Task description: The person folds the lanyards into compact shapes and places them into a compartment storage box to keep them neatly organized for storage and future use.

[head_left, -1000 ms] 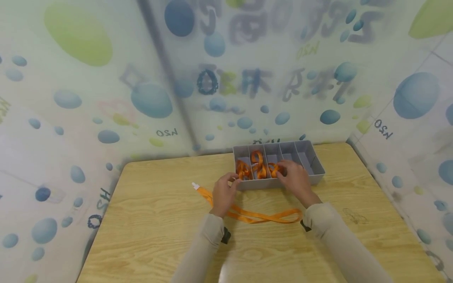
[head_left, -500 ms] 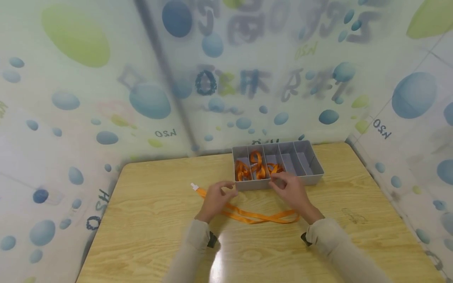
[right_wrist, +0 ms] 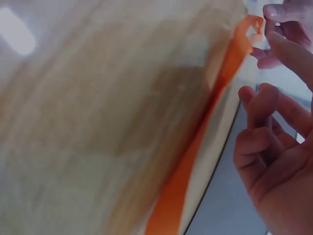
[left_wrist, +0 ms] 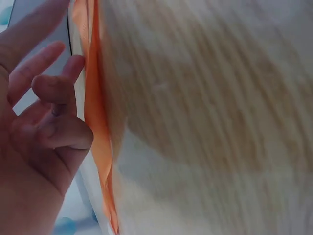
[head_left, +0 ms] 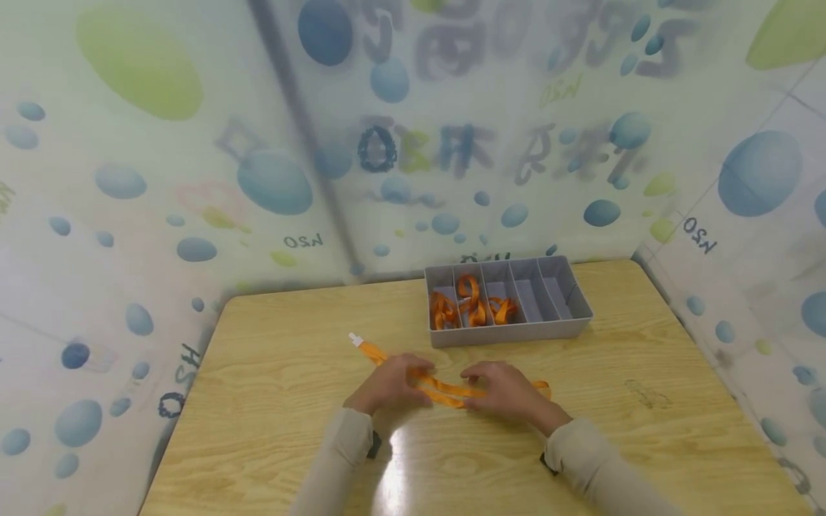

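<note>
A long orange lanyard (head_left: pixel 459 390) with a white clip (head_left: pixel 355 340) at its left end lies across the wooden table. My left hand (head_left: pixel 390 383) is over its left part, fingers loosely bent. My right hand (head_left: pixel 508 390) hovers over its right part, and a loop of strap shows beyond the wrist. In the left wrist view the strap (left_wrist: pixel 98 107) runs alongside the fingers, outside their grasp. The right wrist view shows the right fingers apart from the strap (right_wrist: pixel 195 147), with nothing between them.
Behind the hands stands a grey divided box (head_left: pixel 510 332). Coiled orange lanyards (head_left: pixel 473 301) lie in its three left compartments; the two at right hold nothing visible. A patterned wall (head_left: pixel 413 215) rises right behind the table (head_left: pixel 258 401).
The right hand has come away from the box's third compartment, leaving a coiled lanyard there. Both hands have moved down toward the person, over the lanyard on the table.
</note>
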Available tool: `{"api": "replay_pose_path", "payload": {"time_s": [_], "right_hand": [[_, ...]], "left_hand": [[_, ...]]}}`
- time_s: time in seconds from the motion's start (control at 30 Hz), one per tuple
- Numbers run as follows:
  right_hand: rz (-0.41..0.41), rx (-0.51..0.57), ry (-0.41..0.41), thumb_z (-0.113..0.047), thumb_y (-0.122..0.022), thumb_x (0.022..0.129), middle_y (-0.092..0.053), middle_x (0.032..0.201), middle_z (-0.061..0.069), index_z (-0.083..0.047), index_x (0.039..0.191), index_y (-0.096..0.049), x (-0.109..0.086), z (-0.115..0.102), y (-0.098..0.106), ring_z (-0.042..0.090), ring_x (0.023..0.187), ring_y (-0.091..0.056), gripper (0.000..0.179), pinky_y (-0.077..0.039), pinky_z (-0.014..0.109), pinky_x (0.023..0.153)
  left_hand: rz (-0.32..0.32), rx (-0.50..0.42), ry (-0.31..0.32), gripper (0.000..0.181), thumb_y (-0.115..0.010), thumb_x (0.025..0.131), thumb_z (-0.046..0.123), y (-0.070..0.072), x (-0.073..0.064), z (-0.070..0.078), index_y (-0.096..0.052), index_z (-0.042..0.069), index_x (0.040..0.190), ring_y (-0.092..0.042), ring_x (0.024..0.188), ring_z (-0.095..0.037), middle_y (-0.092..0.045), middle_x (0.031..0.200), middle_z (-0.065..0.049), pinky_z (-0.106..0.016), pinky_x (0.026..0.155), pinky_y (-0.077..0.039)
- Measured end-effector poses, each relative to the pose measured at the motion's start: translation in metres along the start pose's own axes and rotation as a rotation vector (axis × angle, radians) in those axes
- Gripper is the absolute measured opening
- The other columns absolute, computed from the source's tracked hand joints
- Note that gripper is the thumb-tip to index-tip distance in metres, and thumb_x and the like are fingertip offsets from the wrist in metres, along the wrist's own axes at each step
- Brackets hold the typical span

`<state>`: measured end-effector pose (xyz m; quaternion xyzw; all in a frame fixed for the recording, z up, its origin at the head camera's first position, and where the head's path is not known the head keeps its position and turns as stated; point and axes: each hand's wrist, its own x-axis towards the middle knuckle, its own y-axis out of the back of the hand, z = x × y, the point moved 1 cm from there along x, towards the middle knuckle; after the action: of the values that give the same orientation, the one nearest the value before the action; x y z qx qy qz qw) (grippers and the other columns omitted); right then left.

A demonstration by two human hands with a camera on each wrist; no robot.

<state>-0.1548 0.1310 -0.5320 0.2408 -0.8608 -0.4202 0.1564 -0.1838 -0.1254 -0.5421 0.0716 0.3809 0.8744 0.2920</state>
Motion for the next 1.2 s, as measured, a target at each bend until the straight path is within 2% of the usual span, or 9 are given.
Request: {"api": "replay_pose_path", "payload": {"time_s": [0.13, 0.2, 0.37, 0.67, 0.8, 1.03, 1.2], "right_hand": [[-0.012, -0.064, 0.011, -0.031, -0.084, 0.079, -0.071, 0.098, -0.004, -0.01, 0.114, -0.073, -0.002, -0.002, -0.006, 0.013, 0.089, -0.065, 0.043, -0.054, 0.041, 0.082], [-0.017, -0.051, -0.001, -0.03, -0.084, 0.079, -0.071, 0.098, -0.004, -0.01, 0.114, -0.073, -0.002, -0.002, -0.008, 0.013, 0.089, -0.065, 0.042, -0.054, 0.04, 0.081], [-0.028, -0.02, -0.017, -0.028, -0.084, 0.079, -0.07, 0.102, -0.003, -0.01, 0.115, -0.073, -0.003, 0.0, -0.012, 0.016, 0.093, -0.066, 0.042, -0.054, 0.041, 0.082], [-0.008, 0.024, 0.011, -0.028, -0.085, 0.078, -0.069, 0.104, -0.006, -0.011, 0.114, -0.073, -0.005, 0.007, -0.016, 0.013, 0.094, -0.064, 0.042, -0.053, 0.039, 0.083], [-0.029, 0.042, 0.03, -0.028, -0.086, 0.078, -0.067, 0.103, -0.007, -0.012, 0.115, -0.073, -0.006, 0.01, -0.017, 0.012, 0.094, -0.062, 0.041, -0.052, 0.038, 0.084], [-0.034, 0.056, 0.041, -0.022, -0.082, 0.083, -0.065, 0.092, -0.013, -0.013, 0.111, -0.075, -0.007, 0.011, -0.02, 0.003, 0.087, -0.06, 0.03, -0.051, 0.037, 0.084], [-0.021, 0.093, 0.042, -0.013, -0.078, 0.086, -0.066, 0.089, -0.013, -0.011, 0.109, -0.075, -0.006, 0.012, -0.022, 0.003, 0.083, -0.06, 0.023, -0.053, 0.034, 0.08]], "left_hand": [[0.014, 0.022, -0.056, 0.053, -0.088, 0.072, 0.014, -0.003, -0.001, -0.001, -0.07, 0.01, 0.122, -0.061, 0.106, -0.017, -0.067, 0.118, -0.002, -0.035, 0.097, -0.048], [0.023, 0.03, -0.08, 0.052, -0.087, 0.073, 0.01, -0.003, -0.001, -0.001, -0.07, 0.008, 0.122, -0.061, 0.108, -0.019, -0.067, 0.118, -0.004, -0.036, 0.098, -0.048], [0.026, 0.025, -0.091, 0.05, -0.085, 0.073, 0.005, -0.004, -0.001, -0.002, -0.07, 0.007, 0.121, -0.061, 0.107, -0.021, -0.068, 0.116, -0.006, -0.038, 0.098, -0.048], [0.046, -0.019, -0.137, 0.047, -0.085, 0.073, 0.002, -0.005, -0.003, -0.006, -0.07, 0.004, 0.118, -0.065, 0.102, -0.022, -0.071, 0.11, -0.008, -0.037, 0.095, -0.05], [0.046, -0.042, -0.154, 0.044, -0.085, 0.074, 0.003, -0.005, -0.004, -0.009, -0.071, 0.004, 0.116, -0.065, 0.1, -0.021, -0.072, 0.109, -0.007, -0.036, 0.093, -0.051], [0.035, -0.059, -0.147, 0.036, -0.083, 0.078, 0.004, -0.006, -0.004, -0.009, -0.073, 0.004, 0.113, -0.065, 0.091, -0.015, -0.073, 0.1, -0.004, -0.032, 0.086, -0.052], [0.011, -0.069, -0.126, 0.028, -0.08, 0.081, 0.004, -0.006, -0.005, -0.008, -0.075, 0.003, 0.108, -0.065, 0.086, -0.012, -0.074, 0.096, -0.005, -0.027, 0.08, -0.052]]}}
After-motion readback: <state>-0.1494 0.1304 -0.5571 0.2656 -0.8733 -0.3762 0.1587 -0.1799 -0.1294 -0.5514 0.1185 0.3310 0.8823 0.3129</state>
